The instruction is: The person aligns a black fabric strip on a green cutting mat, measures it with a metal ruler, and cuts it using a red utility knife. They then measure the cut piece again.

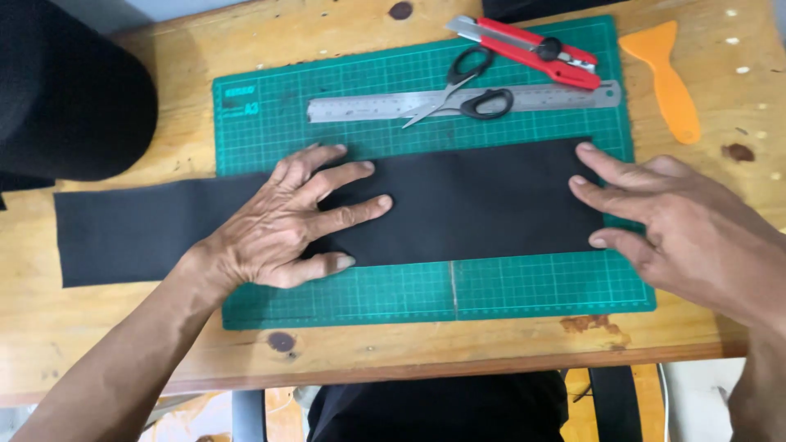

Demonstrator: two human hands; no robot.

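A long black fabric strip lies across a green cutting mat on a wooden table. Its left end hangs past the mat onto the wood. My left hand presses flat on the strip's middle, fingers spread. My right hand rests at the strip's right end, fingertips touching its edge, fingers apart. Neither hand holds anything.
At the mat's far side lie a steel ruler, black-handled scissors on top of it, and a red utility knife. An orange plastic scraper sits at the back right. A dark fabric mass fills the back left.
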